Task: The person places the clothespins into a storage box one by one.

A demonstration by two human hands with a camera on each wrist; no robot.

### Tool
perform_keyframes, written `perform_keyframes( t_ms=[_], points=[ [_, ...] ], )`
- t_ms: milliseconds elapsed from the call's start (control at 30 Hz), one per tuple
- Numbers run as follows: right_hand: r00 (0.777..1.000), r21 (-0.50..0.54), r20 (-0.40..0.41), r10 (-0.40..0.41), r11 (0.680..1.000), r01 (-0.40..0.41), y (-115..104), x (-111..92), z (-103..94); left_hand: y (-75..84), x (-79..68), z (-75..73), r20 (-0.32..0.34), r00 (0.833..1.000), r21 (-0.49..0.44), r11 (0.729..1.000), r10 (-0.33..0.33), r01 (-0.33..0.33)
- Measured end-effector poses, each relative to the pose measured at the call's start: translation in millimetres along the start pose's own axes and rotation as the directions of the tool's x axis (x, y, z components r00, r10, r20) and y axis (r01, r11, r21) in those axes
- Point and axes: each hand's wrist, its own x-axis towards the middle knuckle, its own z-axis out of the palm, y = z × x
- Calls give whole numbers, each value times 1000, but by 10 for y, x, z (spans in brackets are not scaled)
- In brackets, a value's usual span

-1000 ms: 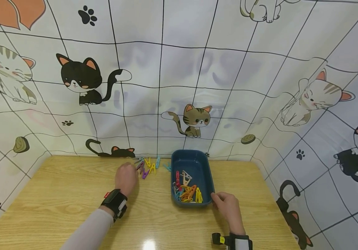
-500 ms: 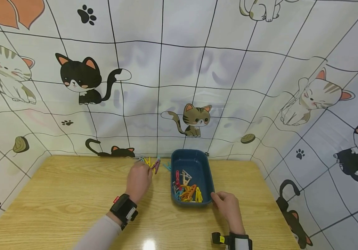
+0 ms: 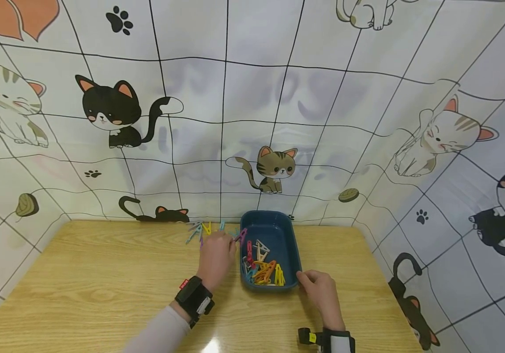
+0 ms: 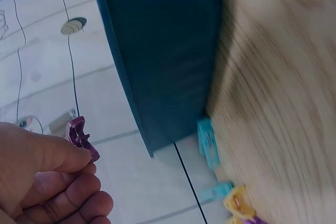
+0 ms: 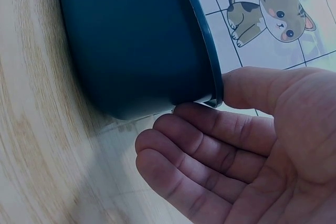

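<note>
My left hand (image 3: 217,257) pinches a purple clothespin (image 3: 241,236) between thumb and forefinger, at the left rim of a dark blue plastic bin (image 3: 276,230). In the left wrist view the purple clothespin (image 4: 79,135) sticks out past the thumb tip. Inside the bin's near half lie several clothespins (image 3: 265,272), orange, yellow, red, white and blue. My right hand (image 3: 320,294) grips the bin's near right corner; the right wrist view shows the thumb on the rim and curled fingers (image 5: 210,145) beneath it.
Left of the bin, near the wall, more clothespins lie loose: a yellow clothespin (image 3: 207,228), a light blue clothespin (image 3: 222,225) and others partly behind the left hand. The wooden table (image 3: 102,279) ends at a cat-patterned sheet (image 3: 190,142).
My left hand has picked up the purple clothespin from the loose group and carried it right to the bin's left rim. The right hand stays at the bin's corner.
</note>
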Motion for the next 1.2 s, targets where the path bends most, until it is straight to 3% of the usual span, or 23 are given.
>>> perform_keyframes(
  t_ms=[500, 833, 1200],
  points=[
    [1000, -4, -1, -3, 1000, 3, 14, 15, 7, 347, -19, 264, 87, 991, 85, 990, 105, -113],
    [1000, -15, 3, -9, 1000, 9, 21, 20, 9, 394, -50, 379, 117, 984, 101, 984, 137, -149],
    [1000, -14, 4, 0, 1000, 0, 34, 26, 13, 354, -57, 314, 107, 987, 92, 987, 119, -129]
  ],
)
